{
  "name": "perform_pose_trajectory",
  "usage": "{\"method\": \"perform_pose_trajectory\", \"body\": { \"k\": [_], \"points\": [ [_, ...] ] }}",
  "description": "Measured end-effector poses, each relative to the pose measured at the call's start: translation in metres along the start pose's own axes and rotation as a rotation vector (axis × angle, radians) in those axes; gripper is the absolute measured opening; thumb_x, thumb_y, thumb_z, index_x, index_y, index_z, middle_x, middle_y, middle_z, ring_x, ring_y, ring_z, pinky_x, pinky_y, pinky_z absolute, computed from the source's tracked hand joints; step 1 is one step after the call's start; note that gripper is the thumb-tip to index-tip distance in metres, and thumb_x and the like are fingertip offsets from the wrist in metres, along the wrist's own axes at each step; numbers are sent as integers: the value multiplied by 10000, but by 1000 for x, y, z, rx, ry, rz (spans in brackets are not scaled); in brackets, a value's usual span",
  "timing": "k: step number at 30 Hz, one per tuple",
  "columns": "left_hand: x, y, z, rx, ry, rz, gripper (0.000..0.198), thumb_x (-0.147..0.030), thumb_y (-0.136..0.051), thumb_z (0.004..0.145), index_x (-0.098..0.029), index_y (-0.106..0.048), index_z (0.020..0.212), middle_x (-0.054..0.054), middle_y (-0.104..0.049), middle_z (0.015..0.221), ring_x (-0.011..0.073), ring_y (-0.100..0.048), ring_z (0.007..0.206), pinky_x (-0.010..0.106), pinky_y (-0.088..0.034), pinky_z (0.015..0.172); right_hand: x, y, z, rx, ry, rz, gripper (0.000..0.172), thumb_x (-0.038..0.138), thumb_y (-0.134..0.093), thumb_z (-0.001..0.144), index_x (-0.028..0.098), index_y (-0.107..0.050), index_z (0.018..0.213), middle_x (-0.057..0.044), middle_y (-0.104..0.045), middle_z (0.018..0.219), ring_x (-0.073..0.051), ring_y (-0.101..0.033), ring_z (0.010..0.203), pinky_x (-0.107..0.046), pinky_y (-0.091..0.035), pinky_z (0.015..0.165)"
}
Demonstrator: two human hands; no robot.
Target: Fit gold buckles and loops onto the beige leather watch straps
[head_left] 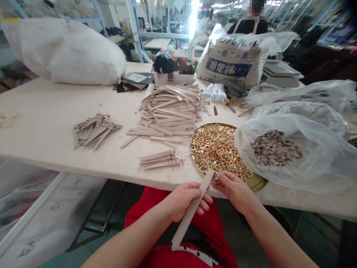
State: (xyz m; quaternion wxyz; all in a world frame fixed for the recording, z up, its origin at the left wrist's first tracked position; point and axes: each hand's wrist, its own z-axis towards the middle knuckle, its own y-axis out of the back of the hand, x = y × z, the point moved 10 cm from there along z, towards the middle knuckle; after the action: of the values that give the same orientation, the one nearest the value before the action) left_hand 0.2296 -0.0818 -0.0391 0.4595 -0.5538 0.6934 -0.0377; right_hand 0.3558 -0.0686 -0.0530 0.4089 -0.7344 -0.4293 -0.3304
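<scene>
My left hand (189, 199) grips a long beige strap (192, 209) over my lap, its upper end pointing toward the table edge. At that end my right hand (232, 188) pinches a small beige loop (215, 175), close beside or touching the strap tip; I cannot tell whether the strap passes through it. Just beyond my hands lies a round gold tray (259, 181) heaped with small gold buckles (217, 145). To the right, an open clear plastic bag (315, 167) holds many beige loops (276, 148).
A large pile of loose straps (170, 108) covers the table's middle. Finished-looking straps with gold buckles lie in a small group (160, 159) and a larger bundle (96, 130). White sacks (83, 52) and a printed bag (228, 59) stand behind. A person (251, 22) is further back.
</scene>
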Motion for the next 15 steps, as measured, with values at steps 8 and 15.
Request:
{"method": "perform_pose_trajectory", "body": {
  "k": [8,15],
  "points": [
    [11,1,1,-16,71,-88,279,-61,-455,687,-97,-602,921,84,-619,842,101,-603,649,187,-487,531,-13,7,1,-62,-33,3,288,334,-733,644,215,-653,894,2,-651,753,-89,-580,593,-219,-515,589],
    [17,-2,0,13,114,-173,346,-32,-461,675,-110,-610,978,103,-613,926,135,-610,755,245,-507,620,-17,8,7,-52,-9,-35,256,378,-711,659,215,-663,849,4,-641,760,-94,-571,604,-227,-512,595]
  ]
}}
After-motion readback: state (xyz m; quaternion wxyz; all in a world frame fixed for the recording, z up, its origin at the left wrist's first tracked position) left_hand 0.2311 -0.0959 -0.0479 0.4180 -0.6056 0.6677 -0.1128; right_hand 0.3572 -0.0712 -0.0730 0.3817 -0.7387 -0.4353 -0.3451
